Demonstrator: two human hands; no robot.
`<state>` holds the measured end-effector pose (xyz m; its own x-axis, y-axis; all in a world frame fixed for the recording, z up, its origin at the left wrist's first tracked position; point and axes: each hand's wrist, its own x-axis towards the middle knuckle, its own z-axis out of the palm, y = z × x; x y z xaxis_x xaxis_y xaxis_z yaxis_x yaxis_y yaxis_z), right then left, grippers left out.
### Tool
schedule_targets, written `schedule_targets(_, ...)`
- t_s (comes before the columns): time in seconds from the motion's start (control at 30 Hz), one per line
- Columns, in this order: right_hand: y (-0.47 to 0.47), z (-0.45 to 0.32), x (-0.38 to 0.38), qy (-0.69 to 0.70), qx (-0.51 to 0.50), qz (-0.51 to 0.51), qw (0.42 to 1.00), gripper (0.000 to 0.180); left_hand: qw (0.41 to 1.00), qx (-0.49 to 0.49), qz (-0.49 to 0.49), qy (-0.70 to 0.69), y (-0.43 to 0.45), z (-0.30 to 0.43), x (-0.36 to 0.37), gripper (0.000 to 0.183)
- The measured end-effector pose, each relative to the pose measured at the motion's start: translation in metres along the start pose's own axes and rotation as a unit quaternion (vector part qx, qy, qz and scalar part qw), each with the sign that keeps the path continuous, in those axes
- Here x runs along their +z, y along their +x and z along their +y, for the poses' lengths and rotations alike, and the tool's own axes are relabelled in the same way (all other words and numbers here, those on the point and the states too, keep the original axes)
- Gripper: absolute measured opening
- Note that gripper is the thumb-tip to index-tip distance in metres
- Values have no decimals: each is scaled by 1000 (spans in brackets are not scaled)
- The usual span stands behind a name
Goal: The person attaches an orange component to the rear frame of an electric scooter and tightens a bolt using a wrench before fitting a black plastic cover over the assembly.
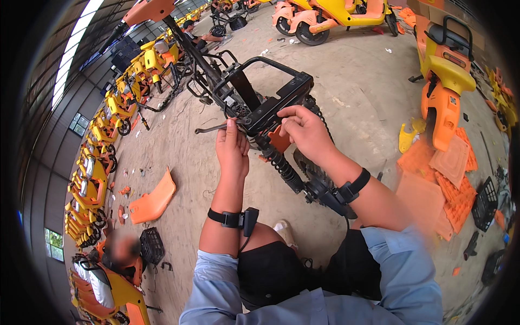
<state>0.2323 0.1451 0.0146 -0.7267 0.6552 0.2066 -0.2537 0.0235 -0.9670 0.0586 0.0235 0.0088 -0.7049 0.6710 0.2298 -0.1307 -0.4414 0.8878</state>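
Observation:
A stripped scooter chassis with a black metal frame [280, 99] stands before me, its rear end towards me. My left hand [232, 148] grips a metal wrench [211, 128] between thumb and fingers. One end of the wrench sticks out to the left; the other lies by the corner of the frame's rear plate. My right hand [304, 129] is at the plate's right part, with bent, parted fingers and nothing visible in them. Below the plate are a coil-spring shock absorber [282, 164], an orange plastic part [280, 140] and the rear wheel [310, 166], partly hidden by my right forearm.
A curved orange panel [154, 199] lies on the concrete floor to the left. Orange panels [422, 195] are piled at right, below a yellow-and-orange scooter [443, 97]. Black baskets [152, 245] lie about. Yellow scooters [89, 174] line the left wall. A person [197, 38] sits farther back.

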Motion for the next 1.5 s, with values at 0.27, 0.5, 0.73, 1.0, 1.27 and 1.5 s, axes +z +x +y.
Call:
schedule_targets(0.27,8,5,16,-71,-74,-100,990,66,996,-42,74,25,27,2,3,23)
schedule_targets(0.5,13,3,23,-47,4,-152,987,72,994,-95,57,14,37,18,-1,16)
schedule_targets(0.73,6,6,27,18,-10,-130,991,58,996,48,72,-2,16,32,5,22)
schedule_targets(1.0,-4,5,31,-11,-58,-35,998,41,916,307,129,222,-15,22,22,20)
schedule_targets(1.27,-25,3,44,-154,-256,5,954,51,694,555,-33,457,-42,25,29,30)
schedule_targets(1.5,-22,-3,36,-174,-295,5,939,38,772,463,-141,412,-37,26,23,31)
